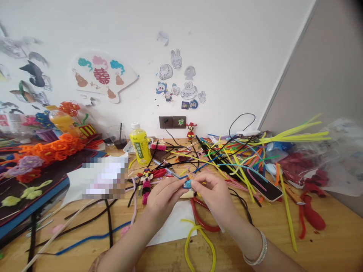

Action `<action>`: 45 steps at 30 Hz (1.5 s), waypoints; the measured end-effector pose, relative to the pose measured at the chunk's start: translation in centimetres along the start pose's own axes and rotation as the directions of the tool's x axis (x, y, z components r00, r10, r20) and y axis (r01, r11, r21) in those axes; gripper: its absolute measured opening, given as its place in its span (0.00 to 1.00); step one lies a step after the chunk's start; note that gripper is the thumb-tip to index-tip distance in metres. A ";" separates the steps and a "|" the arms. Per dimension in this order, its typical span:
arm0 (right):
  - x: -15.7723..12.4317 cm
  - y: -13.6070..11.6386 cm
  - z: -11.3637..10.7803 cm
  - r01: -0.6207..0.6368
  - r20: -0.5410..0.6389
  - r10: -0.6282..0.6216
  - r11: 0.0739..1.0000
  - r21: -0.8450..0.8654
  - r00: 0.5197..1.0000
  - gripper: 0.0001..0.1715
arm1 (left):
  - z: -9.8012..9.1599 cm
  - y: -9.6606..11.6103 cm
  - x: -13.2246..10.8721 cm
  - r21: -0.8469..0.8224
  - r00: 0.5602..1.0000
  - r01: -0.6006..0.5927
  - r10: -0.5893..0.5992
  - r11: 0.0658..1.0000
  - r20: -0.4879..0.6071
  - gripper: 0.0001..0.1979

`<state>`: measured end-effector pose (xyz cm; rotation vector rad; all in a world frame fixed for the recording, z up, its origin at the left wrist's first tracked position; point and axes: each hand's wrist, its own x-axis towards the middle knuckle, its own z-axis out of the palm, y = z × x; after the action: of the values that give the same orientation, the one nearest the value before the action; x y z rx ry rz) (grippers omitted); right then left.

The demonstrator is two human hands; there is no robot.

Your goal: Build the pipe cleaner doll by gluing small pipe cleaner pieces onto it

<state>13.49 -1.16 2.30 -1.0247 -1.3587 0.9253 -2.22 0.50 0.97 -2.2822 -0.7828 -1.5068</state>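
My left hand (pixel 166 195) and my right hand (pixel 213 193) meet over the middle of the table. Between their fingertips they pinch a small blue piece (pixel 187 184); its exact kind is too small to make out. Both hands are closed around it, fingers bent. Below them lies a white sheet of paper (pixel 167 224), with a looped yellow pipe cleaner (pixel 186 247) at its front. Partly behind my right wrist is a red curved strand (pixel 202 219). Just left of my left hand lies a small figure with a magenta body (pixel 146 189).
A yellow drink bottle (pixel 141 145) stands behind, left of my hands. Many pipe cleaners (pixel 246 177) are heaped at the right, beside a black phone-like slab (pixel 265 187). Orange fuzzy flowers (pixel 53 151) lie far left. A red figurine (pixel 191 132) stands by the wall.
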 end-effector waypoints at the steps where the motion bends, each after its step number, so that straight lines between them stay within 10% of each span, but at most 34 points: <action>1: 0.0 0.0 0.0 0.002 -0.003 -0.002 1.000 -0.001 1.000 0.05 | 0.0 0.0 0.0 0.003 1.000 -0.002 0.002 1.000 -0.004 0.06; 45: 0.0 -0.9 -0.4 -0.069 0.048 0.071 0.996 -0.047 0.996 0.06 | 0.0 0.0 0.1 -0.047 1.000 0.027 -0.027 0.999 0.011 0.05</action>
<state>13.81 -1.42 3.20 -1.0963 -1.3980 0.9818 -2.17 0.50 1.06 -2.3238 -0.7920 -1.5426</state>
